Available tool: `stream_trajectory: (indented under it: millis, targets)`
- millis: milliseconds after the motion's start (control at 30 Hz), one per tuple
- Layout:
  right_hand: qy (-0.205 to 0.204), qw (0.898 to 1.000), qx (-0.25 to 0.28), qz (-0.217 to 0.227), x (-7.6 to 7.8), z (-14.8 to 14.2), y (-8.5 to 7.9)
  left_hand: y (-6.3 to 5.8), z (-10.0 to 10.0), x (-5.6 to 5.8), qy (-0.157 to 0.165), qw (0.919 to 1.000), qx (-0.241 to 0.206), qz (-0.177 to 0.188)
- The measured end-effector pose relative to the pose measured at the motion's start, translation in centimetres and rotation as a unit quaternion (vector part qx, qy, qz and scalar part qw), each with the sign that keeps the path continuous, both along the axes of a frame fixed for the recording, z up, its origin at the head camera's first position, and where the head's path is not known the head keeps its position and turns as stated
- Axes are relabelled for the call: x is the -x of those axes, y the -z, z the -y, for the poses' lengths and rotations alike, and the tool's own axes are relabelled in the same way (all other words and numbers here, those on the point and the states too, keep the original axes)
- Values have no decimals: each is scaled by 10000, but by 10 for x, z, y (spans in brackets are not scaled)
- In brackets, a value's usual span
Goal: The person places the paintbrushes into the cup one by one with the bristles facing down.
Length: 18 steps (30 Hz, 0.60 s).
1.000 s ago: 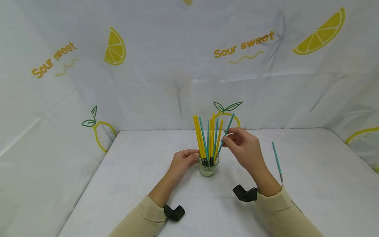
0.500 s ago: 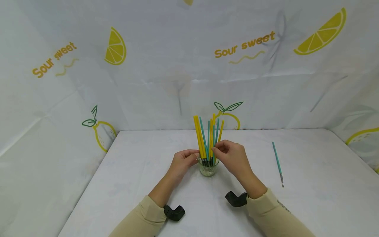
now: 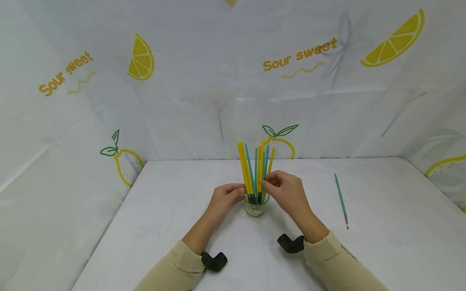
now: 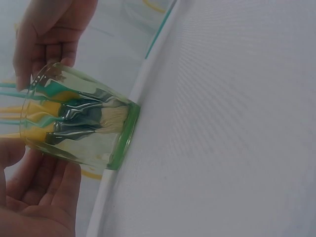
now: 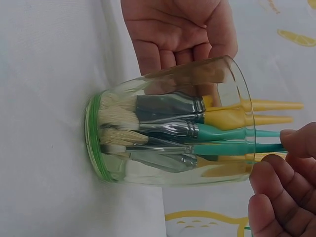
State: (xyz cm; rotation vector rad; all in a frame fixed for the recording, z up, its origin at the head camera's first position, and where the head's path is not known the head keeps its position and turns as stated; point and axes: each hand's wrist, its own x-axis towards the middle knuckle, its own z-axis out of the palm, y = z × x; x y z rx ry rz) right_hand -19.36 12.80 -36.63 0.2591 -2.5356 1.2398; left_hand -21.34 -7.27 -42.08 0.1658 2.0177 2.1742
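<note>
A clear drinking glass (image 3: 256, 210) stands upright on the white table, holding several yellow paintbrushes (image 3: 242, 165) and teal ones, bristles down. My left hand (image 3: 225, 201) holds the glass at its left side, thumb near the rim. On the other side, my right hand (image 3: 289, 193) pinches the handle of a teal paintbrush (image 5: 222, 148) between thumb and finger. That brush's bristles are inside the glass near its bottom, as the right wrist view shows. Green bands ring the base of the glass (image 5: 94, 138).
One loose teal paintbrush (image 3: 341, 200) lies on the table (image 3: 393, 226) to the right. A white cloth backdrop (image 3: 204, 81) with lemon prints rises behind the table's far edge.
My right hand has moved left and down, lowering the teal paintbrush into the glass. Over the last half second it has hardly moved. My left hand stays at the glass.
</note>
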Motion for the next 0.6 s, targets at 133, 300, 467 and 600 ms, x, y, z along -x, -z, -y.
stream_trajectory:
  millis: [133, 300, 467, 600]
  targets:
    - [120, 9999, 41, -39, 1, -5, -2, 0, 0, 0, 8, 10000, 14, 13]
    - [259, 9995, 51, -170, 4, -15, -6, 1, 0, 0, 13, 10000, 29, 27]
    - [317, 9995, -28, -72, 6, -26, -11, 1, 0, 0, -1, 10000, 28, 10]
    - [564, 9981, -221, -67, 8, -44, -19, 1, 0, 1, 8, 10000, 13, 14]
